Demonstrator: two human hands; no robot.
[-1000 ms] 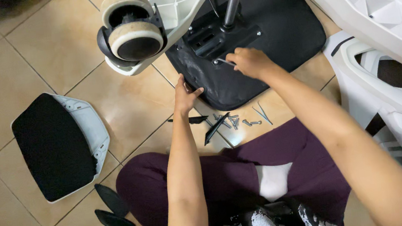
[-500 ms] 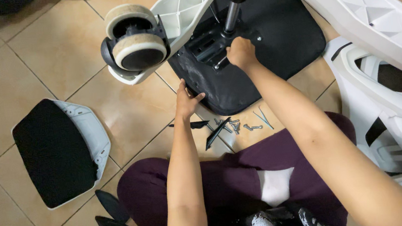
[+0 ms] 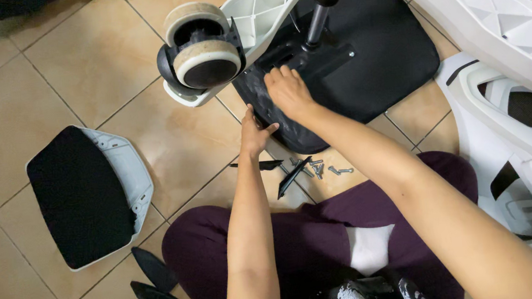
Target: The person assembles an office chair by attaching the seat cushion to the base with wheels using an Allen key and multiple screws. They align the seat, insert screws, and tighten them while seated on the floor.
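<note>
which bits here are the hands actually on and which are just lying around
In hand:
left hand and right hand on the black seat underside
metal mechanism plate

Lying about:
screws
padded white panel
two black caps

The right hand (image 3: 286, 90) lies flat on the black seat underside (image 3: 374, 61), so its palm and whatever it presses are hidden. The left hand (image 3: 255, 131) covers the seat's near edge; whether its fingers curl under cannot be told. Above the right hand, the black post (image 3: 324, 7) runs out past the top edge. Just below the left hand, the small screws (image 3: 320, 169) and black bits (image 3: 291, 176) on the floor are too small to tell apart. Right of both hands, the white chair frame (image 3: 515, 34) is cut off by the right edge. Both arms leave the picture at the bottom.
</note>
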